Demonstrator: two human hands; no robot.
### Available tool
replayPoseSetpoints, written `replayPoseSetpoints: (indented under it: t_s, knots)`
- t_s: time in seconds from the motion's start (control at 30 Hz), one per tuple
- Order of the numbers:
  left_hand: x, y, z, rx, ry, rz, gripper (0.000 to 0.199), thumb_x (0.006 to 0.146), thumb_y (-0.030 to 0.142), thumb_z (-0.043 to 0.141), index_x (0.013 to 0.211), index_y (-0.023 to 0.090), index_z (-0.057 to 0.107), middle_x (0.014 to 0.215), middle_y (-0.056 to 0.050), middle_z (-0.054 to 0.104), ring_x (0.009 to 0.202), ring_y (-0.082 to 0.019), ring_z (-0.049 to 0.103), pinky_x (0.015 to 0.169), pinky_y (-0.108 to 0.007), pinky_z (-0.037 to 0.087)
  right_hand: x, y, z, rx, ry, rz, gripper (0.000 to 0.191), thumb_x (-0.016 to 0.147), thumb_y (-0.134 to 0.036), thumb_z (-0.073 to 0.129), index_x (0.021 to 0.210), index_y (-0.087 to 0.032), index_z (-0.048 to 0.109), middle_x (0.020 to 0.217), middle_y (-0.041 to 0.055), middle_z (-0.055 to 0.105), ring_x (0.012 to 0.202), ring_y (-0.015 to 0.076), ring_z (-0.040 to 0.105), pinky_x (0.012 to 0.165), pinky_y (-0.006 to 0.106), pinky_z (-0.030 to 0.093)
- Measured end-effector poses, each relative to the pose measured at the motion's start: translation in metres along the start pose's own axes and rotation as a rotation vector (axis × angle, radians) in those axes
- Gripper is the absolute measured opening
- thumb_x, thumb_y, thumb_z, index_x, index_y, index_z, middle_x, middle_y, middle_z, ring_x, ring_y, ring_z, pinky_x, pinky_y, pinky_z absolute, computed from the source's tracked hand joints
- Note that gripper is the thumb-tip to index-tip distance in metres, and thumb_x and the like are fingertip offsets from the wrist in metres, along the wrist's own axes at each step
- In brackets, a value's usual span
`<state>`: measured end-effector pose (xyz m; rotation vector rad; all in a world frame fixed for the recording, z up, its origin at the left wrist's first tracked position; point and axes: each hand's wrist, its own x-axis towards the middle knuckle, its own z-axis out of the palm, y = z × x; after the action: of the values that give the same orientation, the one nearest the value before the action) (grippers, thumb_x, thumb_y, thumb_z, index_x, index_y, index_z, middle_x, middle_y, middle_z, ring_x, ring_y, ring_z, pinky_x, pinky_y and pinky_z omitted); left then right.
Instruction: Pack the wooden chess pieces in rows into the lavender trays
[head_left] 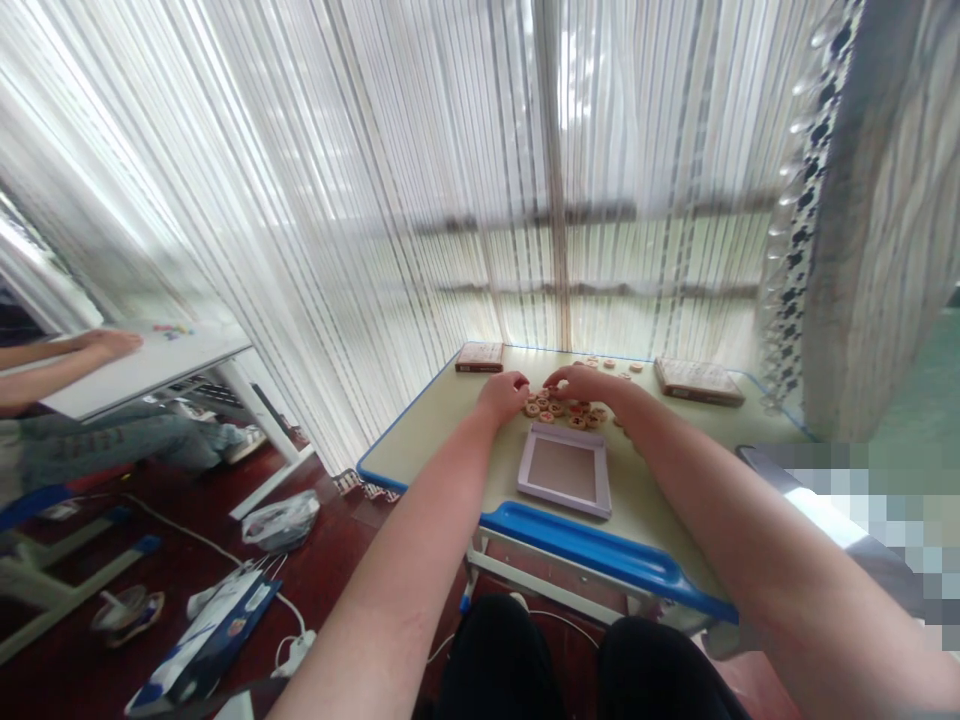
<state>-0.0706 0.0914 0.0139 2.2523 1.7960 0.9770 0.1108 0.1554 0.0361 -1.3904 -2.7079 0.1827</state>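
Left grip (504,396): mine, fingers curled, at the left edge of the cluster; too small to tell whether I have a piece pinched. Right grip (583,382): fingers bent down at the cluster's far side; closed on a piece or merely resting there, I cannot tell.

Round wooden pieces (577,421): one loose cluster between and just in front of my hands, some seemingly overlapping. Risk: a careless push topples the overlaps or sends a piece rolling.

Stray pieces (609,364): scattered beyond my right wrist, near the far edge. Risk: a wide sweep of that hand could knock one off. Others lie close by my right forearm, where my sleeveless arm might brush them unseen.

Shallow open tray (568,436): nearer me, just beside the cluster, nothing inside. Risk: dragging a wrist back could catch its rim and shift it.

Two flat boxes: left box (480,357), far left corner; right box (697,381), right side. Risk: slight, unless an elbow strays.

Table (420,440): pale top, blue edging.
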Motion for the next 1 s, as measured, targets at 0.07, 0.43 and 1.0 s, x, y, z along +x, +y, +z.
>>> replayPoseSetpoints:
  t_s: [0.07,0.43,1.0]
  knots:
    - [-0.004,0.004,-0.004,-0.041,-0.089,0.037,0.026,0.073,0.023,0.051,0.09,0.015,0.068,0.084,-0.006,0.068,0.076,-0.016,0.06,0.073,-0.025,0.045,-0.003,0.0,0.0,0.039,0.012,0.012,0.032,0.073,-0.031,0.056,0.101,-0.023,0.067,0.087,0.0038,0.068,0.072,0.0145,0.06,0.068,0.024,0.046]
    - [-0.019,0.009,-0.017,-0.259,-0.481,0.1,0.031,0.061,0.034,0.063,0.083,0.015,0.071,0.075,-0.003,0.067,0.07,-0.015,0.058,0.065,-0.024,0.043,-0.064,-0.007,-0.015,0.129,0.271,0.033,0.021,0.071,-0.029,0.058,0.087,-0.019,0.066,0.087,0.0022,0.068,0.076,0.0144,0.06,0.068,0.023,0.043]
    - [-0.054,0.015,-0.005,-0.306,-0.245,0.01,0.031,0.069,0.037,0.056,0.079,0.013,0.071,0.066,0.0,0.064,0.067,-0.013,0.055,0.066,-0.024,0.043,-0.125,-0.047,0.005,0.154,0.287,-0.141,0.016,0.069,-0.031,0.059,0.081,-0.023,0.068,0.079,0.0008,0.065,0.081,0.0164,0.057,0.072,0.024,0.041]
